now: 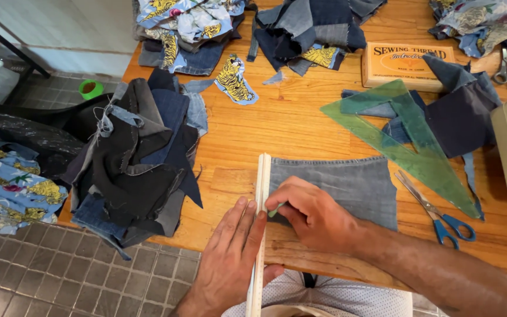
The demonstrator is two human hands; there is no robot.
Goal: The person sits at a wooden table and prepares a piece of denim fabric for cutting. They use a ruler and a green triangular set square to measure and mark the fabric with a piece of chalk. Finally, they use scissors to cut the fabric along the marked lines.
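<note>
The left hand (230, 252) lies flat, fingers (243, 220) spread along a pale ruler (261, 194) to pin it straight on the left edge of a grey denim piece (347, 185) near the front of the wooden counter (300, 126). The right hand (315, 214) pinches a small green chalk (276, 209) at the ruler — a guide for marking. Blue-handled scissors (441, 214) and a green set square (412, 141) lie to the right — within reach.

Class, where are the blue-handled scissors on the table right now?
In the head view, the blue-handled scissors lie on the wooden table at the right, beside the grey denim piece, under the green set square.
</note>
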